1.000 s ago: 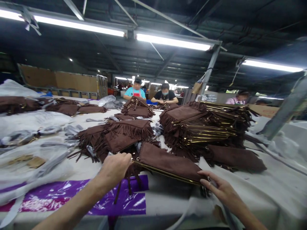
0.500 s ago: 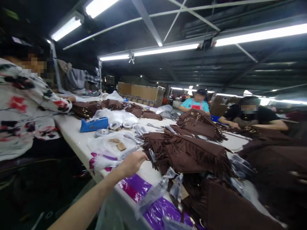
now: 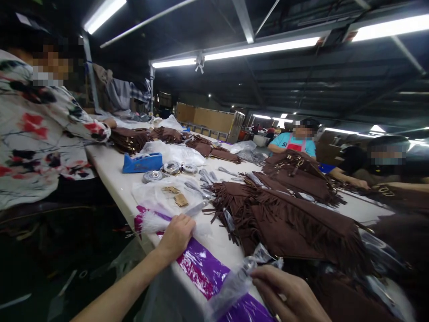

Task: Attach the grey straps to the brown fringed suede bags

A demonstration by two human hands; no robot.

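Observation:
My left hand (image 3: 178, 233) is over the table's near edge with its fingers curled in; what they hold, if anything, is hidden. Beside it lies a bundle of thin white plastic strands (image 3: 152, 223), and under it a shiny purple and magenta plastic packet (image 3: 204, 264). At the bottom, my right hand (image 3: 288, 290) has its fingertips closed at a crumpled clear plastic wrapping (image 3: 233, 281) on the packet. Right of both hands are stacked brown fringed bags (image 3: 284, 219) with gold-coloured hardware. Brown paper tags (image 3: 181, 200) rest on a clear plastic bag (image 3: 150, 197) beyond my left hand.
A blue tape dispenser (image 3: 142, 163) and rolls of grey strap (image 3: 170, 167) stand on the white table (image 3: 110, 172). More brown bags (image 3: 130, 139) lie farther back. One person in a floral shirt (image 3: 43, 129) stands at left; two others work across the table.
My right hand has come into view at the bottom, at the clear wrapping. My left hand has drawn back from the brown bags toward the white strands. The view has shifted left.

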